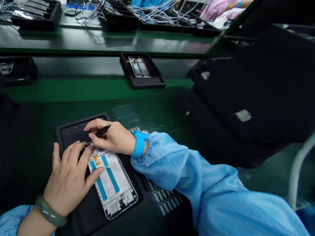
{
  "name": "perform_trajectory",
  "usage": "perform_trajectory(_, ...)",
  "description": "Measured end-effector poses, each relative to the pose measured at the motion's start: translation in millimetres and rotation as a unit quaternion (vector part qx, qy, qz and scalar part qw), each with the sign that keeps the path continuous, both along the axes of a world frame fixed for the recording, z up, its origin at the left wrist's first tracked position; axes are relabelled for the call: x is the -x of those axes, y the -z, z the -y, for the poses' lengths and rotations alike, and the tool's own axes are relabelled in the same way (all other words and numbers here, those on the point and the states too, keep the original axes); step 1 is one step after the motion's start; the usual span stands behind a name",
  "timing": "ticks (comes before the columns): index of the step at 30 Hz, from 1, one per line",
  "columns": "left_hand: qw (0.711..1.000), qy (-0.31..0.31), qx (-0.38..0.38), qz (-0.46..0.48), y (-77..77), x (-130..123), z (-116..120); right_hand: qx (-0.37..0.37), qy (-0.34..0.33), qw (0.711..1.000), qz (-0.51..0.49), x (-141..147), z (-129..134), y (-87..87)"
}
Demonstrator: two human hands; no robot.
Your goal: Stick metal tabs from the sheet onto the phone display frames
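A phone frame (103,180) with two blue adhesive strips and a small orange flex piece lies in a black foam tray (86,225). My left hand (68,173) rests over its upper left side, fingers spread, fingertips at the top edge and thumb above the frame. In my right hand (113,138) is a slim black pen-like tool (103,131), pinched between thumb and fingers above the frame's top end. The tool's tip is hidden by my fingers. Beside the tray, partly under my right sleeve, lies a sheet of small grey parts (166,199).
A clear plastic sheet (127,114) lies beyond my right hand. Farther back, a small black tray (156,81) holds another phone frame (139,66). Black foam trays (273,90) are stacked on the right. Cables (160,12) cover the rear shelf, with people behind it.
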State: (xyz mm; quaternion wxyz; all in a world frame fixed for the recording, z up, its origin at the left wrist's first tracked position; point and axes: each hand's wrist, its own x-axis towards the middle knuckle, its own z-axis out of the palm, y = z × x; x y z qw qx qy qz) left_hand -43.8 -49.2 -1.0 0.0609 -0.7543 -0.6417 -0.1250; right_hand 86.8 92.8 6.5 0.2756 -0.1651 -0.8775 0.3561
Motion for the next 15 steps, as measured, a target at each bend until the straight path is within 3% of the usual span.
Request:
perform_trajectory(4,1.0,-0.004,0.015,0.006,-0.9,0.1,-0.2,-0.017,-0.014,1.0,0.016,0.9,0.0,-5.1)
perform_trajectory(10,0.999,-0.014,0.028,-0.013,-1.3,-0.9,1.7,-0.165,-0.096,0.969,0.154,7.6,6.4,-23.2)
perform_trajectory(12,0.999,-0.011,0.024,-0.02,-1.6,-1.3,2.3,-0.149,-0.084,0.974,0.147,7.8,5.6,-21.3)
perform_trajectory(15,1.0,0.0,0.02,-0.024,-1.8,-1.3,2.5,-0.025,0.006,0.998,0.053,4.1,-0.2,-8.1)
